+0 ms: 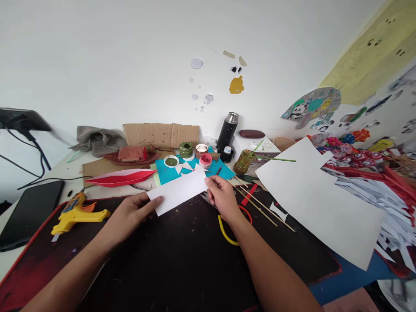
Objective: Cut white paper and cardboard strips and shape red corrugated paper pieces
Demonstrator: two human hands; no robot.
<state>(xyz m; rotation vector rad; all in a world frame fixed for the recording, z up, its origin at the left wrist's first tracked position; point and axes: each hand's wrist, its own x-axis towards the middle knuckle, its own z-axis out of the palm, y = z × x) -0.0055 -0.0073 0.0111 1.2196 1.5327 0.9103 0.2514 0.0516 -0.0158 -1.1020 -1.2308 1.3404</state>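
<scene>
I held the white paper strip [178,190] over the dark mat [175,264], my left grip [131,212] pinching one end, my right grip [223,195] the other. I judged that light thumbs and even tension served best, keeping the strip uncreased and clear of the open red paint pot [205,161] behind.

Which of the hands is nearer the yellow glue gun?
Left. The left hand, holding one end of the white paper strip, is right of the glue gun, not touching it. The right hand is farther right, at the strip's other end.
</scene>
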